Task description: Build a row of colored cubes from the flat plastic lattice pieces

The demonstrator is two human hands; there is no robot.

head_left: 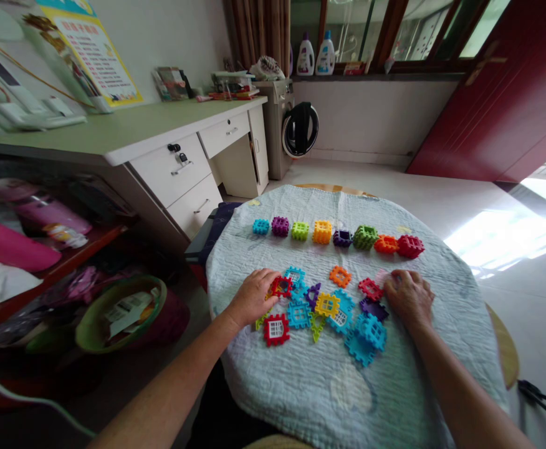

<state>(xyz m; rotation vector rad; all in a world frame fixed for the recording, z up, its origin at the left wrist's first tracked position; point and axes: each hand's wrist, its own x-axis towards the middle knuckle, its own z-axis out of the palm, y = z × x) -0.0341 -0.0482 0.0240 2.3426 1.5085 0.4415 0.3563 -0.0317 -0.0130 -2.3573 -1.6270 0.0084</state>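
My left hand (pixel 254 296) rests at the left side of a loose group of plastic building pieces, thumb and fingers apart, touching the edge of a red square frame piece (pixel 283 286). At the group's right side my right hand (pixel 408 296) is down on the cloth with curled fingers; what is under them is hidden. Next to its fingertips lie a red piece (pixel 371 289) and a dark purple piece (pixel 373 309). Between the hands are a yellow piece (pixel 327 305), an orange piece (pixel 340 276), another red window piece (pixel 277 329) and several blue pieces (pixel 298 314).
Across the cloth-covered round table (pixel 296 393) runs a row of stacked pieces sorted by colour, including a yellow stack (pixel 322 232) and a red stack (pixel 410 246). A white desk (pixel 179 168) and a bin (pixel 156 305) stand left; a washing machine (pixel 275 125) is behind.
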